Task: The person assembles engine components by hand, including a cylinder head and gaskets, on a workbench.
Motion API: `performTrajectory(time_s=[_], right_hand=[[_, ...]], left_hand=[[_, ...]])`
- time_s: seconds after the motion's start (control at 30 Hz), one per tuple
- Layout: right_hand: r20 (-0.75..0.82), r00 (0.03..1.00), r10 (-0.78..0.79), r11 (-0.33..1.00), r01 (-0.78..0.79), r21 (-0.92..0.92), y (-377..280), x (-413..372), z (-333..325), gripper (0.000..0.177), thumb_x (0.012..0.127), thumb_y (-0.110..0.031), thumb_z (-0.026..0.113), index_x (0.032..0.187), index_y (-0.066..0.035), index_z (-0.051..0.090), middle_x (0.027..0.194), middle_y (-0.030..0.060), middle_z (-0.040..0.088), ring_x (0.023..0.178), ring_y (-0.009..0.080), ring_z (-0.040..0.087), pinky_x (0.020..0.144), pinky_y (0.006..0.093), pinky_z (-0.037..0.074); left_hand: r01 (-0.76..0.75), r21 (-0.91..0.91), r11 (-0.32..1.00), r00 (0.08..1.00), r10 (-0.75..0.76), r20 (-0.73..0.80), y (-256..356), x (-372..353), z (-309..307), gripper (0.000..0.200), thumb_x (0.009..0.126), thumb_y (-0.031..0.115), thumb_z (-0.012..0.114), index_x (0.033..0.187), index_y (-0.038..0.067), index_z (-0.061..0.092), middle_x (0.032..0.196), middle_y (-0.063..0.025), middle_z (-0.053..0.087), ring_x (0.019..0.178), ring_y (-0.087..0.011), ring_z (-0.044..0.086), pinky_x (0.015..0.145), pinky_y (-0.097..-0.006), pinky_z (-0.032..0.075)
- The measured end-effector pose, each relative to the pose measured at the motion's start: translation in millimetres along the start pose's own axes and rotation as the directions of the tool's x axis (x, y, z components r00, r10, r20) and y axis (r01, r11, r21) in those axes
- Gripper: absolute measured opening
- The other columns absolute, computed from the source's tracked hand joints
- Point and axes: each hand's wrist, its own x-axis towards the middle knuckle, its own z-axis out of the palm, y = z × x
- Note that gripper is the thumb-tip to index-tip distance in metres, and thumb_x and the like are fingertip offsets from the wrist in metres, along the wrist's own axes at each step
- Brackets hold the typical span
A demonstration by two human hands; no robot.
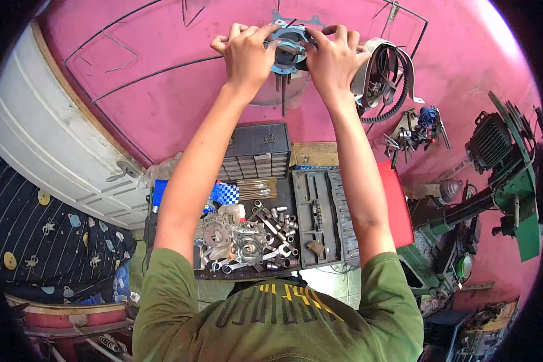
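Our left hand (245, 55) and right hand (333, 59) are both stretched out to the far side and closed around one round metal part (291, 53). The fingers curl over its far edge and the thumbs lie on the near side. We take this two-sided grip to be what keeps the part level and stops it turning. A blue gasket (282, 68) sits against the part's face between our hands, and the fingertips look as though they pin it flat (how tightly, we cannot tell). The part is up off the pink surface (163, 96), with thin studs hanging from its underside, which may be why it is carried rather than set down. Just right of the right hand a curved metal cover (368, 72) and a toothed belt (397, 107) lie together, within reach. Further right is a small heap of hand tools (419, 127). Nearer to us, between our forearms, stands a little drawer cabinet (260, 151). In front of it is a dark tray (247, 274) strewn with wrenches and sockets (265, 232), laid loose and in plain sight. To its right an open tool case (315, 214) shows its moulded slots, with its red lid (399, 205) folded out. A green machine (516, 187) stands at the right edge.
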Motion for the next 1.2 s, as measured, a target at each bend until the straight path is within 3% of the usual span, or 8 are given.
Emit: performTrajectory(time_s=[0.17,0.23,0.47,0.6,0.67,0.8,1.03,1.2], right_hand=[[0.053,0.998,-0.032,0.999,0.032,0.008,8.7,-7.6,24.8,0.025,0.075,-0.018,0.079,0.099,-0.025,0.082,0.103,-0.0001,0.069,0.107,0.0253,0.059,0.093,0.0545,0.038],[0.072,0.997,-0.036,0.990,0.026,0.136,11.4,-10.2,31.9,0.022,0.076,-0.016,0.077,0.096,-0.023,0.083,0.100,-0.0033,0.073,0.104,0.0234,0.060,0.094,0.0532,0.038],[0.081,0.996,-0.024,0.983,0.009,0.184,12.1,-17.6,38.0,0.021,0.077,-0.015,0.075,0.095,-0.024,0.084,0.093,-0.0069,0.078,0.097,0.0218,0.062,0.093,0.0517,0.037],[-0.020,1.000,-0.024,0.982,0.028,0.185,6.7,-19.7,15.6,0.019,0.078,-0.016,0.076,0.094,-0.023,0.083,0.094,-0.0085,0.078,0.095,0.0208,0.062,0.092,0.0501,0.036],[-0.133,0.989,-0.059,0.973,0.087,0.213,-1.8,-23.7,0.7,0.016,0.078,-0.018,0.078,0.093,-0.023,0.083,0.095,-0.0104,0.078,0.095,0.0204,0.061,0.092,0.0490,0.036],[-0.104,0.988,-0.110,0.947,0.136,0.292,-37.2,-46.0,-33.9,0.020,0.081,-0.018,0.081,0.098,-0.027,0.083,0.098,-0.0140,0.077,0.095,0.0152,0.061,0.091,0.0402,0.035],[0.243,0.948,-0.204,0.870,0.062,0.488,-109.7,-152.5,-43.2,0.023,0.078,-0.017,0.080,0.100,-0.023,0.081,0.102,-0.0119,0.077,0.099,0.0190,0.059,0.091,0.0453,0.035],[0.631,0.733,-0.255,0.837,-0.160,0.523,-168.1,-244.1,-64.3,0.015,0.084,-0.023,0.078,0.098,-0.022,0.083,0.098,-0.0054,0.078,0.098,0.0222,0.060,0.087,0.0506,0.037]], left_hand=[[-0.002,0.036,0.999,0.997,-0.001,0.080,-8.4,-7.3,9.6,0.026,0.082,0.029,0.081,0.108,0.026,0.081,0.092,0.0057,0.076,0.102,-0.0180,0.059,0.090,-0.0472,0.026],[-0.002,0.047,0.999,0.996,-0.002,0.085,-8.7,-10.6,10.2,0.025,0.083,0.029,0.081,0.107,0.026,0.081,0.092,0.0060,0.075,0.104,-0.0183,0.058,0.089,-0.0471,0.026],[-0.042,0.031,0.999,0.999,0.041,0.025,-12.2,-22.4,12.1,0.026,0.084,0.025,0.082,0.109,0.030,0.082,0.098,0.0051,0.069,0.108,-0.0188,0.056,0.093,-0.0481,0.028],[0.000,-0.008,1.000,0.999,0.000,0.041,-10.9,-30.6,-4.9,0.023,0.086,0.028,0.081,0.108,0.033,0.083,0.105,0.0063,0.067,0.107,-0.0183,0.057,0.094,-0.0485,0.028],[-0.010,-0.011,1.000,0.999,0.011,0.048,-11.0,-39.6,-19.7,0.020,0.086,0.027,0.080,0.106,0.031,0.084,0.099,0.0081,0.068,0.104,-0.0163,0.058,0.093,-0.0470,0.028],[-0.053,-0.105,0.993,0.989,0.067,0.131,-10.1,-70.4,-57.7,0.015,0.085,0.024,0.080,0.100,0.025,0.084,0.089,0.0113,0.070,0.095,-0.0117,0.061,0.090,-0.0417,0.029],[0.103,-0.196,0.975,0.890,-0.002,0.456,-45.2,-178.0,-112.5,0.012,0.082,0.022,0.080,0.092,0.016,0.082,0.091,0.0053,0.072,0.096,-0.0163,0.063,0.086,-0.0400,0.033],[0.320,-0.125,0.939,0.720,-0.155,0.676,-79.1,-286.6,-150.8,0.010,0.084,0.023,0.077,0.089,0.017,0.083,0.091,0.0024,0.072,0.099,-0.0208,0.061,0.085,-0.0471,0.030]])
